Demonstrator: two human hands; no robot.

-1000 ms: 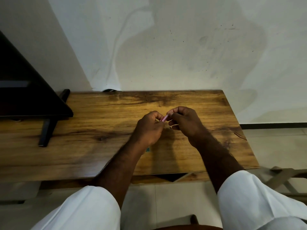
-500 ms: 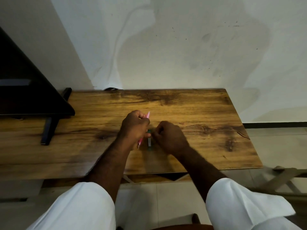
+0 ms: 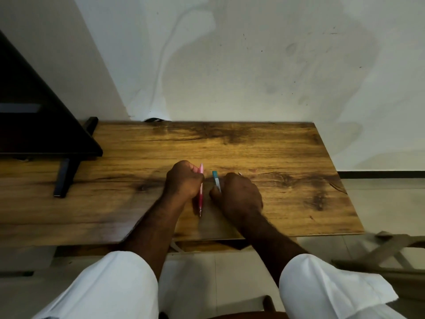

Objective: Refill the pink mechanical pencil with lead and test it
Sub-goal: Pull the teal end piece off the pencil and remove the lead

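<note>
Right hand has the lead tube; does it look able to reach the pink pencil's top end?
Probably yes. The pink pencil's top pokes out beyond the left hand's grip, the right hand holds the lead tube just beside it, and nothing lies between them.

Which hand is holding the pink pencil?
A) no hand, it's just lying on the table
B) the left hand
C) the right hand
B: the left hand has its fingers curled round the pink pencil, while the right hand pinches a small teal-capped tube instead.
</note>
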